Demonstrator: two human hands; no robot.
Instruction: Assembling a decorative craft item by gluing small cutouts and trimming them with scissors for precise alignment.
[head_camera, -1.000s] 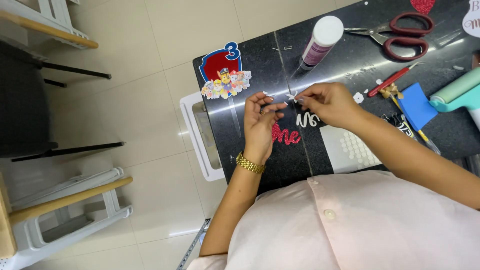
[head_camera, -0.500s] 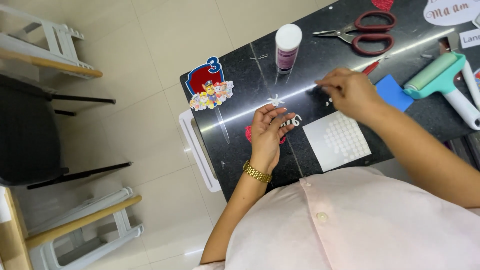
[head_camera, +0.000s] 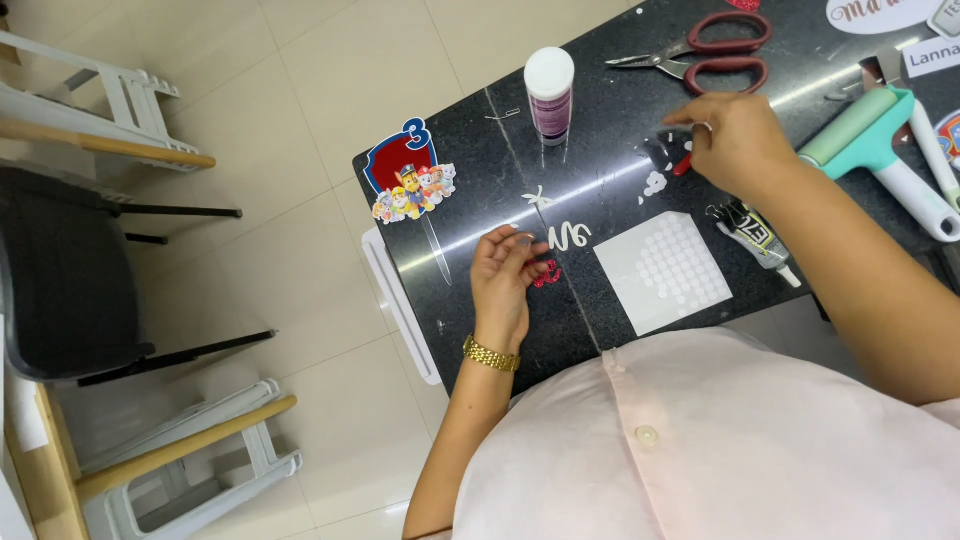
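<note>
My left hand (head_camera: 507, 275), with a gold bracelet at the wrist, rests on the black table (head_camera: 470, 180), its fingertips pinching a small red glitter cut-out (head_camera: 546, 275). A white script cut-out (head_camera: 568, 236) lies just above it. My right hand (head_camera: 733, 137) has reached out to the table's far side, its fingers closed near small white scraps (head_camera: 655, 183) and a red pen-like thing (head_camera: 682, 164). Whether it grips anything is unclear. A white sheet of round foam dots (head_camera: 668, 272) lies between my hands.
On the table stand a white-capped bottle (head_camera: 549, 92), red scissors (head_camera: 705, 52), a teal roller (head_camera: 880, 140), a glue tube (head_camera: 755, 236) and a cartoon-dog cake topper (head_camera: 410, 180). White stools (head_camera: 130, 110) and a dark chair (head_camera: 60, 270) stand on the tiled floor at left.
My hands were together over the red cut-out. The right hand has since moved away to the table's far side, while the left stays at the cut-out. The view shifted.
</note>
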